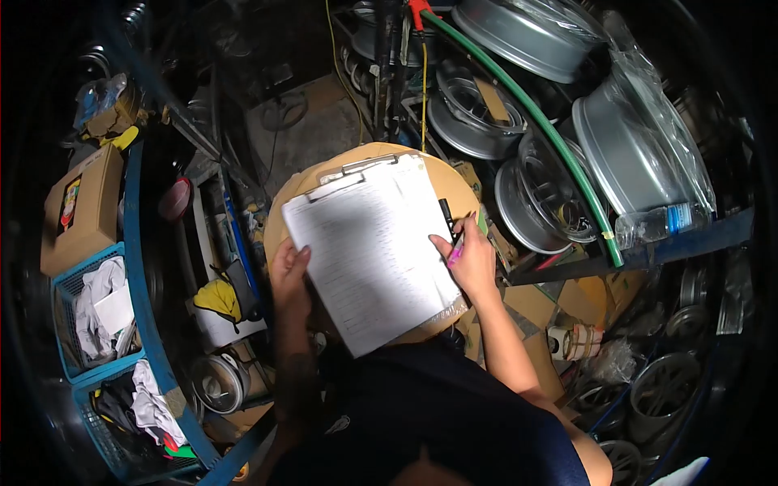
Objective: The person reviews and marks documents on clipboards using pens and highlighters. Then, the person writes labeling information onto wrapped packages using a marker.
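Printed white sheets point(369, 251) lie on two overlapping clipboards, with a metal clip point(326, 191) at the top of one and a second clip point(371, 165) beside it. Beneath them is a round, tan stool-like top point(284, 219). My left hand point(290, 274) is closed at the left edge of the near clipboard, thumb by the paper; its other fingers are partly hidden. On the right edge, my right hand point(474, 257) pinches a pink-purple pen point(455, 253). A black marker point(446, 214) shows just beyond its fingers; whether they touch it, I cannot tell.
Silver wheel rims point(632, 146) fill racks on the right, with a green hose point(559, 146) running across them. A plastic bottle point(660, 220) lies there. At left, blue baskets point(61, 324) hold cloths, below a cardboard box point(85, 206). A yellow cable point(424, 89) hangs ahead.
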The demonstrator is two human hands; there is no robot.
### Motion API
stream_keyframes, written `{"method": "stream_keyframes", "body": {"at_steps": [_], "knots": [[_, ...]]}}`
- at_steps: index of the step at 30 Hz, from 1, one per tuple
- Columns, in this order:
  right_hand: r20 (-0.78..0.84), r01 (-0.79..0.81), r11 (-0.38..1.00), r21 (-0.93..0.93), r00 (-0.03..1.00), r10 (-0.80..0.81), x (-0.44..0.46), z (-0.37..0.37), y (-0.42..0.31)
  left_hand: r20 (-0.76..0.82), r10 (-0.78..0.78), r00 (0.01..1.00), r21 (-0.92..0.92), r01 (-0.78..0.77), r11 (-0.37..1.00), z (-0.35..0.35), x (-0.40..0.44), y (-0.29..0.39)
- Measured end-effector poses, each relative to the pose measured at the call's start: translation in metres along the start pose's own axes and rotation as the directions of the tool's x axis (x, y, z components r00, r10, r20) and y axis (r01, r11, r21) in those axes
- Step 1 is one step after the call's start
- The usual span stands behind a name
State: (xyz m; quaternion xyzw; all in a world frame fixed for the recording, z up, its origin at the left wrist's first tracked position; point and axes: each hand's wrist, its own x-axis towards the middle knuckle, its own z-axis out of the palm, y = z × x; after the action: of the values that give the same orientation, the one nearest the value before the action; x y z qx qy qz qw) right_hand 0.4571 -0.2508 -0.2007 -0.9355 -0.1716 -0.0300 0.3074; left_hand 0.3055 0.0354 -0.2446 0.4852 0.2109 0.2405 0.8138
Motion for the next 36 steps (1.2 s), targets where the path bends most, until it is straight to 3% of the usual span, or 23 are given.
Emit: {"method": "stream_keyframes", "body": {"at_steps": [5, 8, 11, 13, 16, 19, 20, 22, 24, 30, 32, 33, 34, 36], "knots": [[-0.02, -0.016, 0.999, 0.048, 1.0, 0.016, 0.008, 0.006, 0.001, -0.137, 0.021, 0.99, -0.101, -0.035, 0.994, -0.08, -0.004, 0.028], [-0.024, -0.012, 0.998, 0.058, 1.0, 0.013, 0.013, 0.011, 0.009, -0.235, -0.043, 0.971, -0.023, 0.038, 0.999, -0.111, -0.014, 0.054], [0.088, -0.117, 0.981, 0.152, 0.991, 0.104, 0.019, 0.002, 0.009, -0.228, -0.014, 0.974, 0.151, 0.05, 0.987, -0.136, -0.018, 0.05], [0.142, -0.157, 0.959, 0.235, 0.982, 0.126, 0.021, 0.004, 0.015, -0.242, 0.043, 0.969, 0.163, -0.003, 0.987, -0.139, -0.018, 0.038], [0.174, -0.24, 0.89, 0.388, 0.967, 0.186, 0.016, 0.014, 0.016, -0.262, 0.038, 0.964, 0.143, -0.001, 0.99, -0.137, -0.021, 0.029], [0.121, -0.2, 0.653, 0.73, 0.979, 0.165, 0.013, 0.02, 0.02, -0.269, -0.05, 0.962, 0.074, 0.072, 0.995, -0.133, -0.026, 0.025], [0.166, -0.25, 0.602, 0.758, 0.967, 0.193, 0.013, 0.01, 0.024, -0.252, -0.062, 0.966, 0.039, 0.075, 0.996, -0.132, -0.027, 0.025], [0.058, -0.202, 0.683, 0.702, 0.972, 0.228, 0.013, -0.016, 0.025, -0.222, -0.083, 0.972, -0.025, 0.079, 0.997, -0.129, -0.029, 0.026], [-0.101, -0.052, 0.701, 0.712, 0.979, 0.176, 0.015, -0.049, 0.031, -0.226, -0.063, 0.972, -0.027, 0.059, 0.998, -0.122, -0.029, 0.029], [-0.265, 0.076, 0.525, 0.848, 0.918, 0.296, 0.007, -0.122, 0.041, -0.281, -0.017, 0.96, -0.03, 0.009, 1.0, -0.088, -0.008, 0.0], [-0.241, 0.007, 0.492, 0.871, 0.878, 0.415, -0.002, -0.122, 0.01, -0.16, -0.018, 0.987, -0.009, 0.017, 1.0, -0.058, -0.004, -0.007], [-0.219, -0.005, 0.472, 0.881, 0.882, 0.418, -0.009, -0.113, 0.012, -0.12, -0.053, 0.991, 0.135, 0.07, 0.988, -0.034, -0.008, 0.004], [-0.163, -0.082, 0.459, 0.884, 0.869, 0.468, -0.018, -0.107, -0.007, -0.148, -0.055, 0.987, 0.527, 0.126, 0.84, -0.013, -0.013, 0.016], [-0.114, -0.079, 0.394, 0.916, 0.89, 0.441, -0.038, -0.075, -0.024, -0.042, -0.061, 0.997, 0.865, 0.067, 0.497, 0.006, -0.01, 0.028]]}}
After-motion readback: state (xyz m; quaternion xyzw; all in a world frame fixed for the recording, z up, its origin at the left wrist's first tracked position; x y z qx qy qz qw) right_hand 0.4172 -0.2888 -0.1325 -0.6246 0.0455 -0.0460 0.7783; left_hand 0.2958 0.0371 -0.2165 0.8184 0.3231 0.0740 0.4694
